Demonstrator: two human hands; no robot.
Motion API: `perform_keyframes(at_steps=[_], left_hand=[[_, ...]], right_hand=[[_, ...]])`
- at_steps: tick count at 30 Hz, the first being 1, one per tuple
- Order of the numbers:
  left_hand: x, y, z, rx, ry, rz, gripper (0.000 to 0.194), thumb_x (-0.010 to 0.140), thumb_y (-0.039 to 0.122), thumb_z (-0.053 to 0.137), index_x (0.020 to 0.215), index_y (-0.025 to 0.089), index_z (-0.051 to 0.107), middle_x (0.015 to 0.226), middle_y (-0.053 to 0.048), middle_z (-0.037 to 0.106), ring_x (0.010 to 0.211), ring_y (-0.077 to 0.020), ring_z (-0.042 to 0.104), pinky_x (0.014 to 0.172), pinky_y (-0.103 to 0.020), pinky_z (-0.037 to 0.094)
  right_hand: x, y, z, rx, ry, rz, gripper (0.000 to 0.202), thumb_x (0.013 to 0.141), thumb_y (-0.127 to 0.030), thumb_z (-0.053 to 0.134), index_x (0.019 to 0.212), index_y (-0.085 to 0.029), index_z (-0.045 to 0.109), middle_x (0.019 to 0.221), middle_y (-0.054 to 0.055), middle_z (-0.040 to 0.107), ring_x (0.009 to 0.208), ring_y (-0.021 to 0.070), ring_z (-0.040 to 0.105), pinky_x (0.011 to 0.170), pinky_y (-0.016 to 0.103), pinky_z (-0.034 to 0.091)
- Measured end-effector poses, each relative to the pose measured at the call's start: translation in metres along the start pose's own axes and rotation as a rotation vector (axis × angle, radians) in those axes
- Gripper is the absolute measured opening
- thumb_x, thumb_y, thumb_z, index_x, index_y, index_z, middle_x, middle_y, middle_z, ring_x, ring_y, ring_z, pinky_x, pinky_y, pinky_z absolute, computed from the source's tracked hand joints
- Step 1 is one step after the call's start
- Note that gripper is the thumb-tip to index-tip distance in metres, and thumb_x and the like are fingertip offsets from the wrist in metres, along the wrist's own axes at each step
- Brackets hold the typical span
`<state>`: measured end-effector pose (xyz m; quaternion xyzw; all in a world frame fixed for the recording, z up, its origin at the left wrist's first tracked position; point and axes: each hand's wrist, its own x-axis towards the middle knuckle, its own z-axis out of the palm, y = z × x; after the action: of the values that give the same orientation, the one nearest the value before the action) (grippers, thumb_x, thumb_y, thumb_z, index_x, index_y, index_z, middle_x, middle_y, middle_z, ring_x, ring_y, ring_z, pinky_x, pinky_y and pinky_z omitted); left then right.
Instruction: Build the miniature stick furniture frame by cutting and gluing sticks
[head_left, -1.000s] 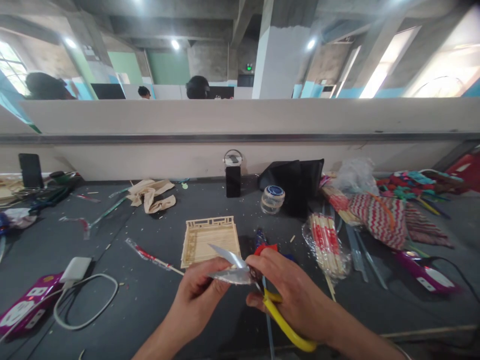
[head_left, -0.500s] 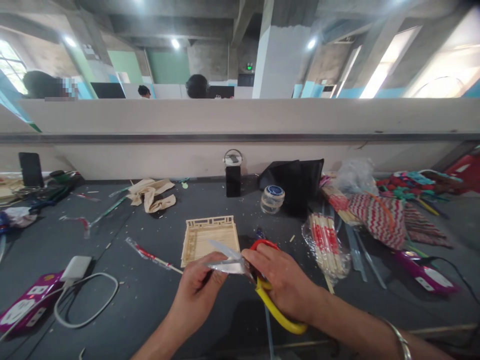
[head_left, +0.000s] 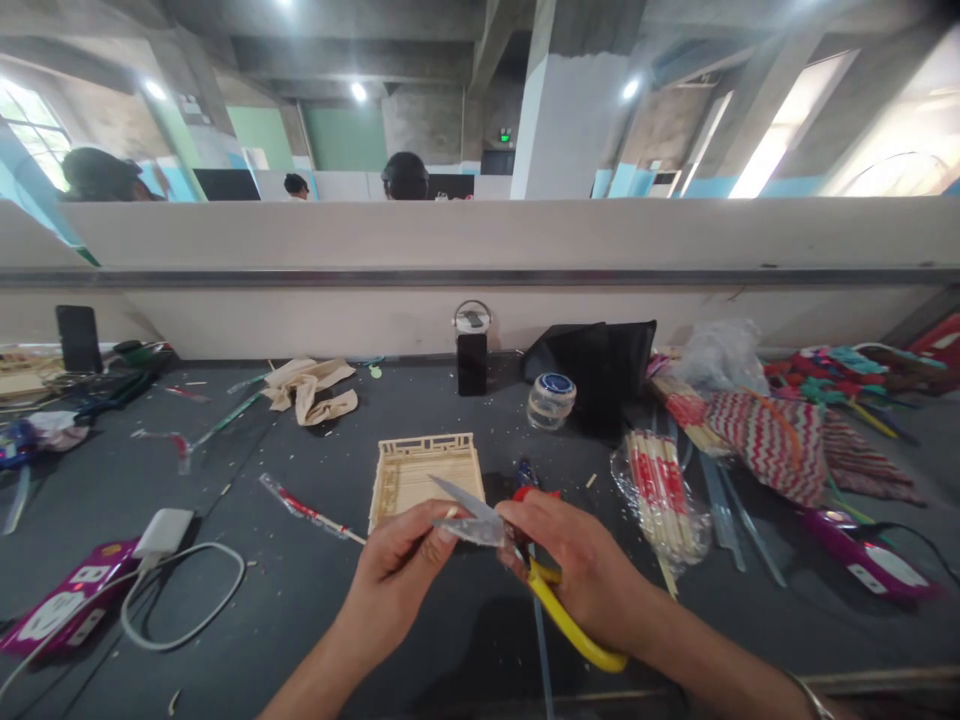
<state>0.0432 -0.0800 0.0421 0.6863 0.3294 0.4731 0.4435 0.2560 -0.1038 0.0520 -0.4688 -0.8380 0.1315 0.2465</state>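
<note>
My right hand (head_left: 581, 555) grips a pair of scissors (head_left: 574, 620) with yellow and red handles, its blades apart and pointing left. The fingertips of my left hand (head_left: 401, 560) are pinched beside the lower blade, around a small pale piece that is mostly hidden. Just behind both hands, a small tray-like frame (head_left: 424, 470) of thin wooden sticks, with a lattice rail along its far edge, lies on the dark table.
Bagged sticks (head_left: 664, 490), a jar (head_left: 551, 402) and a black bag (head_left: 600, 370) lie to the right. A phone (head_left: 472, 364) stands behind. Left are crumpled cloth (head_left: 311, 388), a wrapped stick (head_left: 307, 508), a white cable (head_left: 240, 570) and a purple power strip (head_left: 75, 600).
The view has shifted slightly, so most things appear a little further right. The scissor blades look somewhat closer together, and my left fingertips show a small pale tip.
</note>
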Motion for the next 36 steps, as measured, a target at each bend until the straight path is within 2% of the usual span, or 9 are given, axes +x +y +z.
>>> perform_keyframes(at_steps=[3,8,12,14,18,24,29,33,36], left_hand=[[0.000,0.001,0.001,0.039,0.003,0.107,0.018,0.090,0.028,0.057,0.087,0.020,0.073,0.075,-0.002,0.070,0.069,-0.0144,0.061,0.065,-0.022,0.048],[0.000,0.004,0.003,0.117,0.038,0.204,0.018,0.089,0.024,0.059,0.076,0.017,0.070,0.066,-0.001,0.067,0.058,-0.0122,0.059,0.055,-0.020,0.046],[0.001,0.006,0.003,0.168,0.046,0.275,0.018,0.089,0.022,0.058,0.074,0.017,0.068,0.063,0.000,0.065,0.055,-0.0112,0.056,0.053,-0.019,0.043],[0.001,0.007,0.002,0.182,0.027,0.282,0.020,0.090,0.024,0.057,0.073,0.017,0.067,0.061,0.000,0.062,0.054,-0.0110,0.055,0.052,-0.020,0.042],[0.000,0.006,0.000,0.192,-0.011,0.271,0.025,0.091,0.026,0.055,0.070,0.016,0.065,0.057,0.000,0.059,0.051,-0.0110,0.051,0.049,-0.021,0.039],[-0.002,0.004,0.000,0.185,-0.009,0.302,0.019,0.089,0.021,0.057,0.074,0.018,0.067,0.058,0.000,0.062,0.051,-0.0110,0.053,0.048,-0.020,0.039],[-0.002,0.006,0.002,0.172,0.011,0.312,0.020,0.088,0.021,0.058,0.070,0.018,0.066,0.056,0.001,0.061,0.049,-0.0102,0.052,0.047,-0.019,0.039],[-0.002,0.004,0.003,0.170,0.015,0.302,0.020,0.087,0.020,0.060,0.069,0.018,0.066,0.055,0.002,0.060,0.050,-0.0096,0.052,0.048,-0.018,0.039],[-0.004,0.000,0.004,0.177,0.032,0.288,0.019,0.088,0.021,0.059,0.072,0.018,0.068,0.059,0.001,0.063,0.052,-0.0104,0.055,0.049,-0.018,0.041]], right_hand=[[0.000,-0.002,-0.001,-0.031,-0.041,-0.019,0.019,0.082,-0.012,0.055,0.099,-0.020,0.056,0.082,0.002,0.057,0.072,0.0163,0.053,0.063,0.026,0.040],[-0.004,0.000,0.001,-0.071,-0.082,-0.011,0.033,0.077,-0.009,0.058,0.107,-0.020,0.055,0.089,0.004,0.059,0.080,0.0185,0.055,0.069,0.028,0.041],[-0.005,-0.002,-0.001,-0.091,-0.134,0.006,0.024,0.080,-0.012,0.056,0.102,-0.021,0.055,0.087,0.003,0.058,0.077,0.0166,0.053,0.068,0.027,0.040],[-0.005,-0.003,-0.003,-0.088,-0.156,0.002,0.017,0.082,-0.013,0.054,0.098,-0.021,0.055,0.085,0.002,0.057,0.075,0.0160,0.052,0.066,0.026,0.039],[-0.004,-0.005,-0.007,-0.081,-0.171,-0.017,0.017,0.084,-0.014,0.054,0.099,-0.021,0.055,0.087,0.003,0.059,0.078,0.0167,0.053,0.069,0.027,0.039],[-0.004,-0.004,-0.008,-0.009,-0.208,-0.045,0.013,0.086,-0.015,0.053,0.098,-0.021,0.056,0.088,0.003,0.061,0.081,0.0165,0.055,0.072,0.027,0.042],[-0.006,-0.003,-0.008,-0.043,-0.202,-0.016,0.026,0.079,-0.009,0.055,0.102,-0.021,0.057,0.091,0.004,0.062,0.083,0.0176,0.056,0.073,0.028,0.043],[-0.009,-0.001,-0.004,-0.078,-0.234,0.026,0.027,0.074,-0.009,0.055,0.098,-0.020,0.058,0.087,0.004,0.062,0.079,0.0178,0.056,0.069,0.028,0.042],[-0.011,0.000,0.000,-0.106,-0.207,0.041,0.034,0.073,-0.009,0.054,0.104,-0.021,0.058,0.089,0.004,0.062,0.081,0.0182,0.056,0.071,0.028,0.042]])
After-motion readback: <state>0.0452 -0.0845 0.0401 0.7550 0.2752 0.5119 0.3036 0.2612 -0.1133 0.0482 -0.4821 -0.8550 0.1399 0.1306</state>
